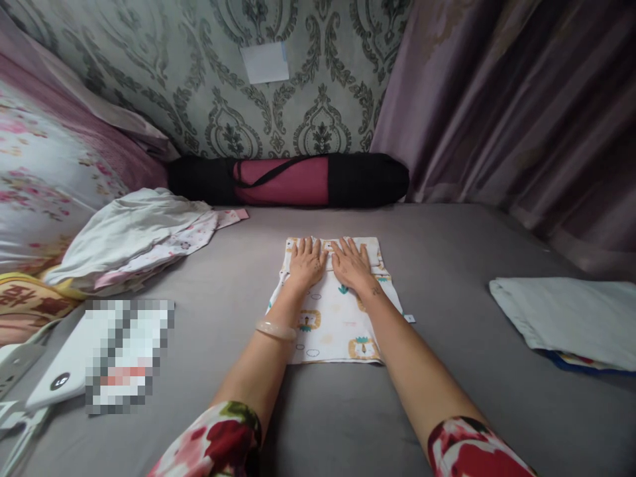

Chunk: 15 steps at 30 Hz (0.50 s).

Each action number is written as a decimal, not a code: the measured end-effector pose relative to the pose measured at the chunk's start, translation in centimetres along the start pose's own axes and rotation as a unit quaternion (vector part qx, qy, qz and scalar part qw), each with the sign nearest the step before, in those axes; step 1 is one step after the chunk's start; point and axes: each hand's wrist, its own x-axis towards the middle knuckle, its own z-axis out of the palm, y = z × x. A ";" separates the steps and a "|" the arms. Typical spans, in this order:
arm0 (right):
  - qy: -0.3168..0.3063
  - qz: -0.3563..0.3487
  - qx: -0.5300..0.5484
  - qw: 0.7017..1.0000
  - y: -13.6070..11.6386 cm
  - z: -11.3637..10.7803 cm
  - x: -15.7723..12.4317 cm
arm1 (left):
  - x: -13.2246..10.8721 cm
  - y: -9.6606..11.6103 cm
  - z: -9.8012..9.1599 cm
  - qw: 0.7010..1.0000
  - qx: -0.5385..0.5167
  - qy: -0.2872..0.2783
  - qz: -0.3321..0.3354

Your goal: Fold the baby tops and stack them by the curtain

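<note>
A small white cloth printed with lions (332, 323) lies flat on the grey bed sheet (447, 252), folded into a rough rectangle. My left hand (307, 262) rests palm down on its far end, fingers stretched out. Right beside it my right hand (350, 263) also lies flat on the cloth, fingers spread. Neither hand grips anything. A pale bangle (275, 330) sits on my left wrist.
A heap of pale clothes (134, 238) lies at the left, by floral pillows (44, 179). A rolled pink mat in a black bag (288, 179) lies along the patterned wall. Folded light cloth (566, 318) sits at the right. A white device (54, 381) is near left. Curtains (521, 106) hang right.
</note>
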 end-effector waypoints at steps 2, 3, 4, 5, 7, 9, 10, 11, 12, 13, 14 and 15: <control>0.001 -0.003 0.002 1.000 0.1 -0.1 0.0 | 0.1 0.0 -0.1 1.000 0.000 -0.004 -0.002; 0.002 -0.003 0.003 1.000 0.1 -0.1 0.0 | 0.1 0.0 -0.2 1.000 0.000 -0.005 -0.002; 0.003 -0.003 0.004 1.000 0.1 -0.2 0.0 | 0.0 0.1 -0.3 1.000 -0.002 -0.006 -0.002; 0.003 -0.002 0.005 1.000 0.0 -0.3 -0.1 | 0.0 0.2 -0.5 1.000 -0.004 -0.006 -0.002; 0.002 -0.005 0.009 1.000 -0.2 -0.6 -0.1 | -0.1 0.5 -0.9 1.000 -0.010 0.005 0.000; 0.000 -0.016 0.011 1.000 -0.7 -0.9 -0.1 | -0.1 0.9 -1.3 0.999 -0.017 0.040 0.003; -0.005 -0.028 0.011 1.000 -0.9 -1.0 -0.2 | -0.1 1.1 -1.4 0.998 -0.022 0.061 0.001; -0.013 -0.042 0.010 0.999 -1.2 -1.1 -0.2 | -0.1 1.2 -1.4 0.997 -0.027 0.075 0.000; -0.026 -0.056 0.009 0.998 -1.4 -1.2 -0.2 | -0.1 1.2 -1.4 0.997 -0.033 0.076 0.002; -0.041 -0.067 0.008 0.997 -1.6 -1.1 -0.2 | -0.1 1.2 -1.2 0.997 -0.040 0.066 0.005; -0.055 -0.074 0.008 0.996 -1.8 -1.0 -0.2 | -0.1 1.1 -1.0 0.998 -0.045 0.049 0.008; -0.066 -0.076 0.007 0.995 -1.9 -0.9 -0.3 | -0.1 1.0 -0.8 0.998 -0.049 0.031 0.012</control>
